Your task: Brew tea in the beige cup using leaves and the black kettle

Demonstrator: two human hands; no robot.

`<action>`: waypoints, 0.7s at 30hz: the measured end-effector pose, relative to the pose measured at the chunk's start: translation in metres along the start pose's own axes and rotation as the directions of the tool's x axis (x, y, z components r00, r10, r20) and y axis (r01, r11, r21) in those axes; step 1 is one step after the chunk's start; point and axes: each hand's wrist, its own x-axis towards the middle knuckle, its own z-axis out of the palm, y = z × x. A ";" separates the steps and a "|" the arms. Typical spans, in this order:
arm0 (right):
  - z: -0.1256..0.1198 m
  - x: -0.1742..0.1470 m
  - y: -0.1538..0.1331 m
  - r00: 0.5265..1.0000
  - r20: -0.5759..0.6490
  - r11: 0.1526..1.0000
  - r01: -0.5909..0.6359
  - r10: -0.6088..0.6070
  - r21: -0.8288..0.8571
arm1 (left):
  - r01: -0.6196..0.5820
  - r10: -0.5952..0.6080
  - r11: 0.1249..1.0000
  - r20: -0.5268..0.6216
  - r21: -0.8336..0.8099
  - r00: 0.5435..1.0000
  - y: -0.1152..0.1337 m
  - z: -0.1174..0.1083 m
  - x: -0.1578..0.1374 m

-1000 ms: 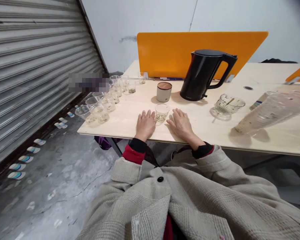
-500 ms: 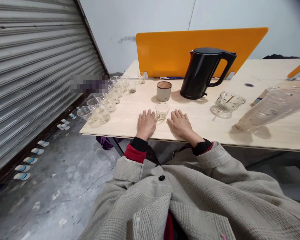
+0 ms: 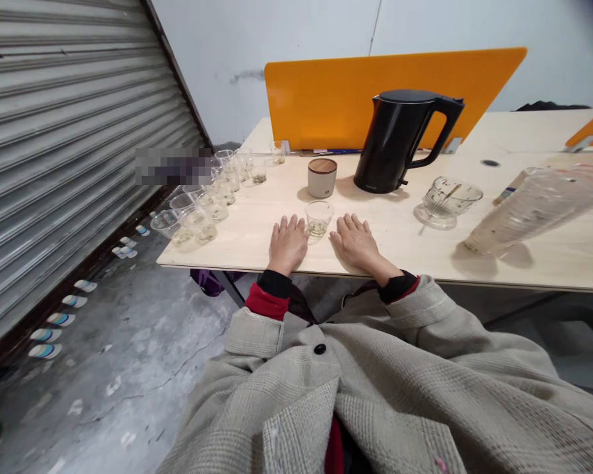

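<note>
My left hand lies palm down on the pale wooden table, its fingers stretched forward. Palm down too, my right hand rests to the right with its fingers extended. Between them stands a clear plastic cup with a little liquid and tea leaves at the bottom; neither hand grips it. My left fingertips come close to its side, and whether they touch I cannot tell. Behind the cup sits a grey canister with a wooden lid. A black electric kettle stands beyond it to the right.
Several clear cups with leaves crowd the table's left end. On the right are a glass bowl holding bits of leaf and a stack of plastic cups lying on its side. An orange divider stands at the back.
The view has shifted very slightly. Both hands and the objects on the table keep their places.
</note>
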 end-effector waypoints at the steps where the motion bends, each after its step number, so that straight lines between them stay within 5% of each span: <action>1: 0.000 0.000 0.000 1.000 -0.002 1.000 0.000 0.000 -0.001 | 0.000 0.000 1.000 0.001 -0.003 1.000 0.000 0.000 0.000; 21: 0.000 0.001 -0.001 0.999 0.030 0.999 -0.042 0.043 -0.015 | -0.006 0.006 1.000 -0.039 -0.008 0.999 -0.007 0.008 0.003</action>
